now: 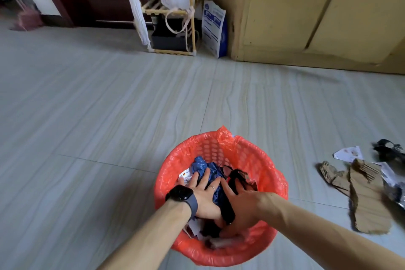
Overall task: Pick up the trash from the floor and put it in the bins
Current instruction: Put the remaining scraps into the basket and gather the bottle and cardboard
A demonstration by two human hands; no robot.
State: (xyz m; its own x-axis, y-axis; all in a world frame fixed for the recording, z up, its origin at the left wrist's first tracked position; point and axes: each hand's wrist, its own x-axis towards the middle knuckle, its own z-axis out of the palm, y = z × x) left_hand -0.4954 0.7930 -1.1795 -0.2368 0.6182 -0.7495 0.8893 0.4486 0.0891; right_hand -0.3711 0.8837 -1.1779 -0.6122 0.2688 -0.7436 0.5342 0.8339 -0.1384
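Both grips are working inside the bin (270, 173). The left grip (205, 196), w/ a watch (180, 193) on the wrist, is lying flat w/ fingers spread, pressing on crumpled blue plastic (200, 165); it's released, holding nothing. The right grip (242, 205) is lying just beside it, fingers straight and pushing down on black scraps (237, 174). It reads as released too, tho a black strip is running along its thumb side and I can't tell whether the thumb is hooking it. The load is sitting below the rim, inside the red liner (223, 136).

Judgement: this is a compacting step, making room; the task isn't done.

Rest of the trash is lying on the floor (109, 116), well apart from the bin, twd the floor's right side: a big torn cardboard sheet (368, 204), long axis running roughly near-to-far, a smaller cardboard piece (331, 174) touching its far-left end, a paper slip (348, 153) beyond, and black plastic (388, 149) at the far right. All of it is lying to the right of both grips, so the right grip is the nearer one, prob. the one to reach, coming at the sheet's long left edge.
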